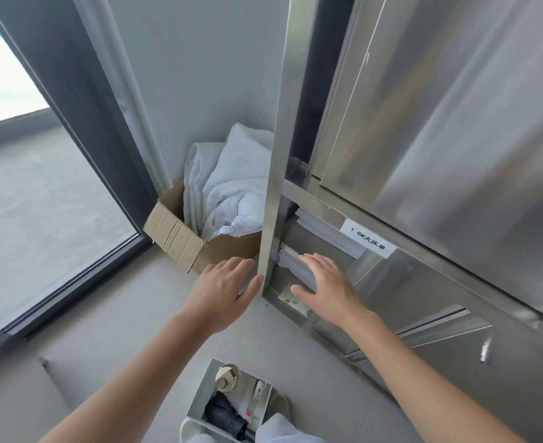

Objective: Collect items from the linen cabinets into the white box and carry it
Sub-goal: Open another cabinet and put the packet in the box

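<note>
Folded linen (292, 265) under right hand (324, 289), left hand (222, 292) on door edge (275, 174)

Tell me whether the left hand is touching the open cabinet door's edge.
Touching. The head view shows the left hand with its thumb tip pressed against the steel door edge, no gap visible.
</note>
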### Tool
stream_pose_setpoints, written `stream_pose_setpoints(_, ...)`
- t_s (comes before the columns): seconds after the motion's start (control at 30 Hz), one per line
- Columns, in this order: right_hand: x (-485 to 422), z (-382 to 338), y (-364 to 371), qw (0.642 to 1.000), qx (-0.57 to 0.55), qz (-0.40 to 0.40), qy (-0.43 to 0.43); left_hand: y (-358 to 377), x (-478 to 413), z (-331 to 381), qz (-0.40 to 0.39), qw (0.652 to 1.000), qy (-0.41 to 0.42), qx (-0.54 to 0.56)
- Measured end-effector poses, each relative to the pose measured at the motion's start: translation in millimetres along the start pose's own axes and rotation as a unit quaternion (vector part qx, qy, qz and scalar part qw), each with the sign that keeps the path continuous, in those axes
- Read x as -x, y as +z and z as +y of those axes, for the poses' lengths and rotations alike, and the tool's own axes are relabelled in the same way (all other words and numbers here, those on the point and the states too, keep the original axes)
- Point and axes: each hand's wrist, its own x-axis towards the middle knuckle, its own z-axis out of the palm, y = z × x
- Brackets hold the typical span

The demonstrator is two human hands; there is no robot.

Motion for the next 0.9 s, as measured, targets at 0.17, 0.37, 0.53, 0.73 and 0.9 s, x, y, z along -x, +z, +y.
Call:
stream_pose_setpoints(0.17, 17, -7, 21, 0.998, -0.016, 0.024, 0.059, 8, 3, -19, -0.028, 0.999, 0.036, 0.011)
stream_pose_setpoints(0.37, 47, -18, 63, 0.988, -0.060, 0.047, 0.132, 37, 15, -45, -0.085, 0.995, 0.052, 0.017)
stream_pose_setpoints(0.53, 68, -15, 94, 0.983, -0.080, 0.022, 0.162, 60, 24, -43, -0.130, 0.990, 0.056, 0.015)
stream_pose_setpoints(0.73, 43, 8, 93, 0.986, -0.086, -0.005, 0.145, 67, 14, -44, -0.125, 0.991, 0.040, -0.033)
stream_pose_setpoints(0.9, 12, 29, 100, 0.986, -0.108, -0.028, 0.125, 87, -4, -42, -0.125, 0.989, 0.037, -0.074)
